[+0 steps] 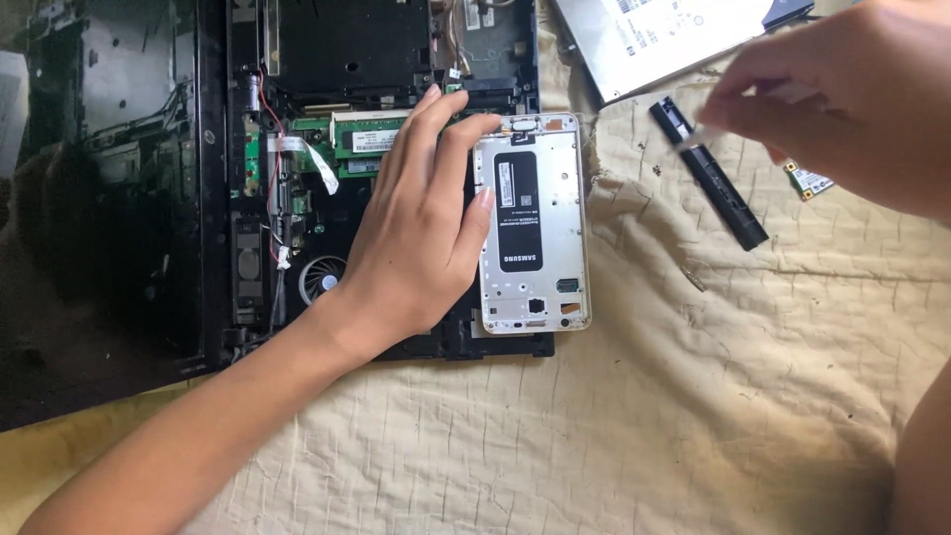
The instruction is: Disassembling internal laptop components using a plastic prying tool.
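So the left hand [421, 228] is lying flat, palm down, over the opened-up laptop chassis [297, 178], fingers stretched out and loosely together, not gripping anything. The opened phone [533, 223], back cover off with the silver frame and black battery showing, lies just to the right of those fingers. The index fingertip [487, 124] rests right at the phone's top left corner and the little finger runs along its left edge, touching or as good as. The phone itself sits half on the laptop's bottom right corner and half over the beige quilted cloth [644, 396].

The right hand [842, 99] is up in the top right, well apart from the phone, fingers pinched together on something small and pale. It's too blurred to say what it is. Under it on the cloth there's a long black plastic strip [709, 173] and a little green circuit card [807, 181]. A silver optical drive [664, 40] lies at the top edge.
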